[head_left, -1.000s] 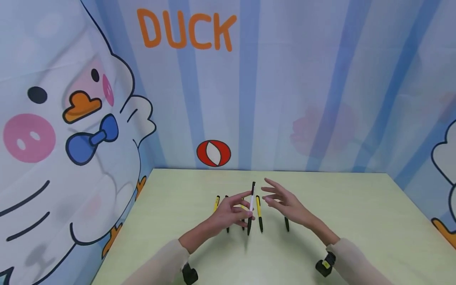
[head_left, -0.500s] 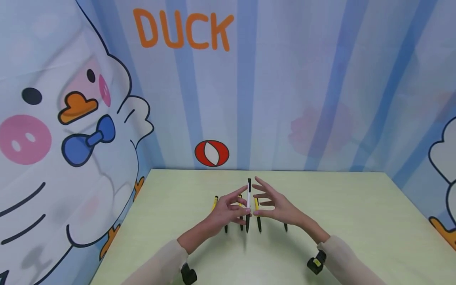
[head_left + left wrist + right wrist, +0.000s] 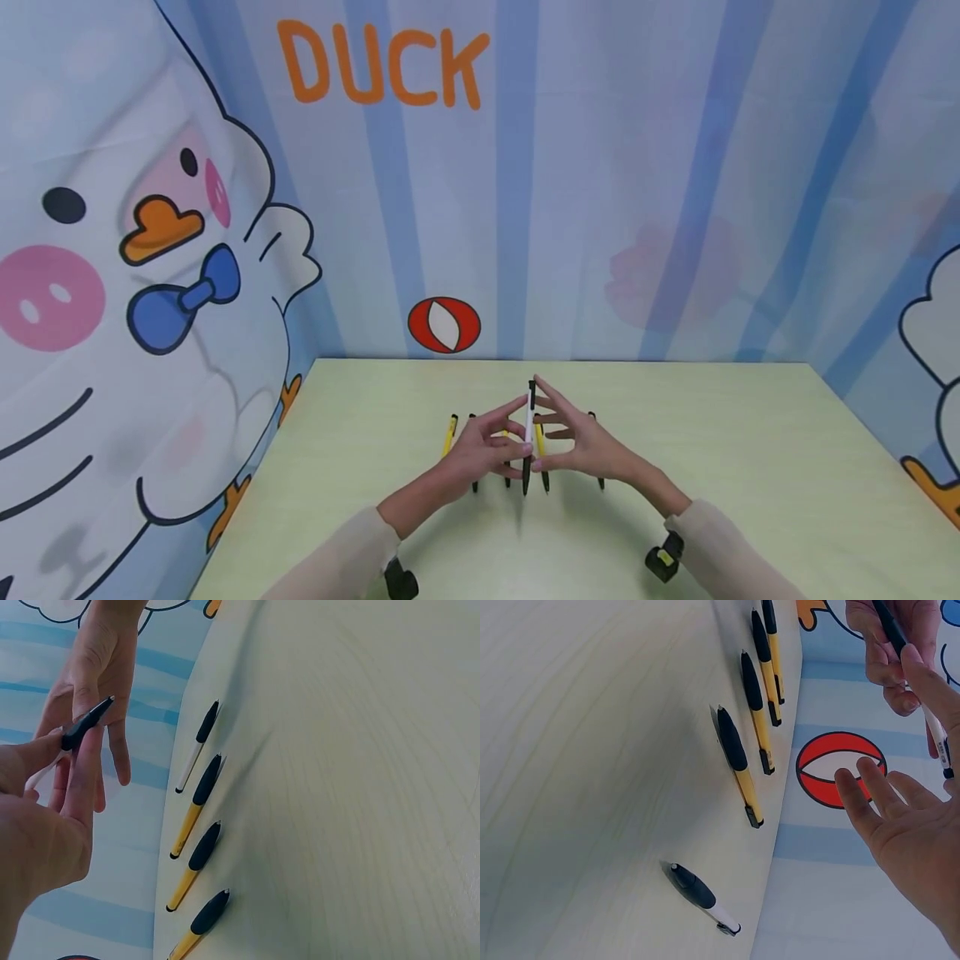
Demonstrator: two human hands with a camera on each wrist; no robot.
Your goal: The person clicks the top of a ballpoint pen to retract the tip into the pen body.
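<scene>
My left hand (image 3: 480, 454) pinches a white pen with a black grip (image 3: 529, 429) between thumb and fingers, raised above the table and nearly upright, black tip down. Close on its right is my right hand (image 3: 588, 442), fingers spread and mostly straight. Its index fingertip is by the pen's top and its thumb by the black grip; whether they touch the pen cannot be made out. On the table lie several yellow pens with black grips (image 3: 739, 754), roughly side by side. To their right is another white pen (image 3: 705, 898).
The pale table (image 3: 720, 433) ends at a blue striped cloth backdrop (image 3: 585, 167) with a printed duck (image 3: 247, 333) on the left. Black cameras (image 3: 663, 560) sit at both wrists.
My right hand has moved left, up to the pen, bringing its fingertips and thumb beside it. The left hand keeps holding the white pen with little movement.
</scene>
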